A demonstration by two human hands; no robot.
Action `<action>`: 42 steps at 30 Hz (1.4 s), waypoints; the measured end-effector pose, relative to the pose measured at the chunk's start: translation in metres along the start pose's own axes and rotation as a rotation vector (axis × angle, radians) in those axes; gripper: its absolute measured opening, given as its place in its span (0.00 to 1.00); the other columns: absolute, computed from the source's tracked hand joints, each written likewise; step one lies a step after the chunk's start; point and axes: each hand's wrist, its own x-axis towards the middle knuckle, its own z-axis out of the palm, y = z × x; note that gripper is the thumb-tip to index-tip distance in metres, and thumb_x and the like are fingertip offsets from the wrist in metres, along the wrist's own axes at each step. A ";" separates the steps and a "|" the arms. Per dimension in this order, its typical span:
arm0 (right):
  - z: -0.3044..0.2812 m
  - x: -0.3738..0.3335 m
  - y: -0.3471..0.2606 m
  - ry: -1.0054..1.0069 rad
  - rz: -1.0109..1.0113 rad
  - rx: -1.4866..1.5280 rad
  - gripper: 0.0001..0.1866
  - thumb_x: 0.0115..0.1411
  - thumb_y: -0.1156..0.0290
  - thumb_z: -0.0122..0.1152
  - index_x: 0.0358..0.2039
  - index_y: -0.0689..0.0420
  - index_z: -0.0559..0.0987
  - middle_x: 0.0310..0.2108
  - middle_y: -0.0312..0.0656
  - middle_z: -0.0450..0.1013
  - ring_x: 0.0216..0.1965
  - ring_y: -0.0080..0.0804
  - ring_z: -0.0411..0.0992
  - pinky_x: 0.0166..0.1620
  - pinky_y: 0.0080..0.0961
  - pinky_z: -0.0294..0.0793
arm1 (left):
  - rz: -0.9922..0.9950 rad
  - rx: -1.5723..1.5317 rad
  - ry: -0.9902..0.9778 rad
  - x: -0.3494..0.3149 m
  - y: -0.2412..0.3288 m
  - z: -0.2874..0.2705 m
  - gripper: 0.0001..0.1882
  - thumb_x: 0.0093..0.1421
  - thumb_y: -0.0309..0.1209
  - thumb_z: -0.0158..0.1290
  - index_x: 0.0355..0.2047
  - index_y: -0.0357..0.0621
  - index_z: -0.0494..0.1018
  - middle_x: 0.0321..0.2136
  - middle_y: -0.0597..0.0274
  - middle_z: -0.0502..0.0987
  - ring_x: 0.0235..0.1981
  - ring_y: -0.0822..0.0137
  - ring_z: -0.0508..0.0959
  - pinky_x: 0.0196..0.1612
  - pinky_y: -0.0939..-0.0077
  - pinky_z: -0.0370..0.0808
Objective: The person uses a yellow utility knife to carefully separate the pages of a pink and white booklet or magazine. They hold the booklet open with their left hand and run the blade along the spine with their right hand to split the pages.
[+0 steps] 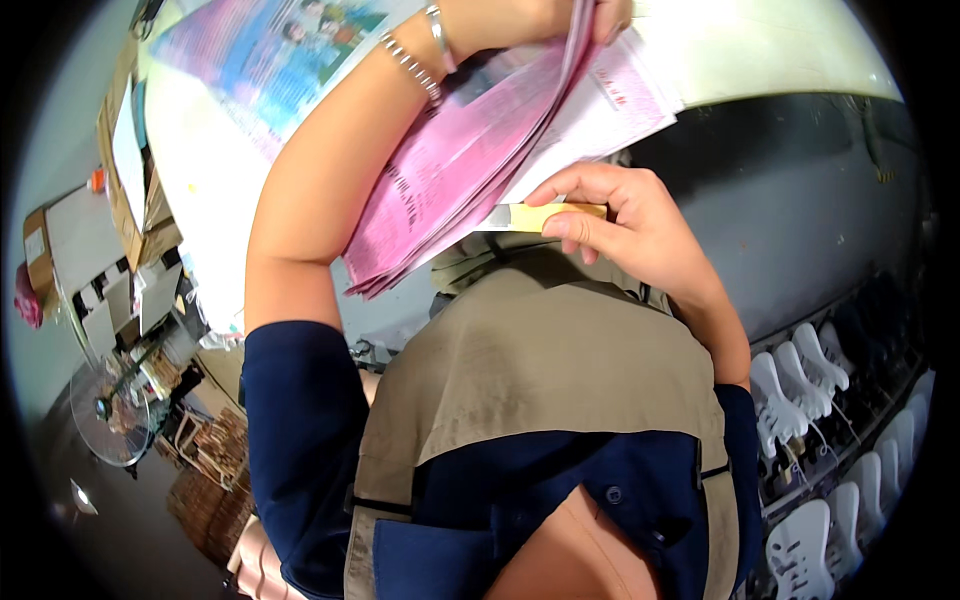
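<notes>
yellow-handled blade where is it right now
In the head view it sits just right of centre: the yellow-handled blade is pinched in the right hand, its tip under the lower edge of the pink sheets lifted by the left hand.

We found the bench (760,60) bare right of the pink sheets (470,160); hands could pass there. Left, a blue printed sheet (270,60) and cardboard boxes (135,200) blocked the way.

A pale, cream-white table (760,60) carried the work. Directly on it lay a thick stack of pink printed sheets (470,170) whose near edge hung past the table's rim, and beside it, farther left, a large blue and pink printed sheet (270,60) lay flat
</notes>
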 end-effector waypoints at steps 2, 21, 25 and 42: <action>0.013 0.004 0.000 -0.050 0.031 -0.022 0.11 0.58 0.78 0.61 0.42 0.63 0.80 0.28 0.36 0.75 0.23 0.17 0.70 0.27 0.15 0.69 | 0.044 -0.032 -0.001 0.002 -0.008 -0.006 0.09 0.53 0.21 0.59 0.18 0.41 0.73 0.20 0.65 0.73 0.24 0.73 0.70 0.30 0.81 0.66; 0.025 -0.019 0.007 0.016 -0.081 -0.010 0.09 0.62 0.74 0.56 0.41 0.62 0.80 0.29 0.37 0.77 0.25 0.16 0.72 0.27 0.13 0.69 | -0.013 -0.064 0.089 -0.003 0.004 -0.004 0.18 0.61 0.45 0.56 0.26 0.42 0.74 0.21 0.70 0.69 0.22 0.77 0.67 0.27 0.85 0.62; -0.017 -0.060 0.009 0.679 -0.259 0.056 0.09 0.61 0.77 0.58 0.41 0.63 0.80 0.30 0.36 0.76 0.24 0.15 0.70 0.25 0.10 0.65 | -0.026 0.192 -0.049 -0.007 0.019 0.002 0.28 0.59 0.57 0.53 0.17 0.44 0.74 0.25 0.66 0.67 0.30 0.70 0.67 0.35 0.78 0.64; -0.041 -0.060 0.014 0.863 -0.265 -0.025 0.08 0.61 0.75 0.60 0.39 0.62 0.81 0.29 0.34 0.75 0.25 0.14 0.70 0.25 0.10 0.65 | 0.022 0.634 -0.174 0.005 0.026 0.024 0.08 0.28 0.24 0.41 0.15 0.42 0.67 0.38 0.57 0.81 0.40 0.59 0.71 0.41 0.73 0.72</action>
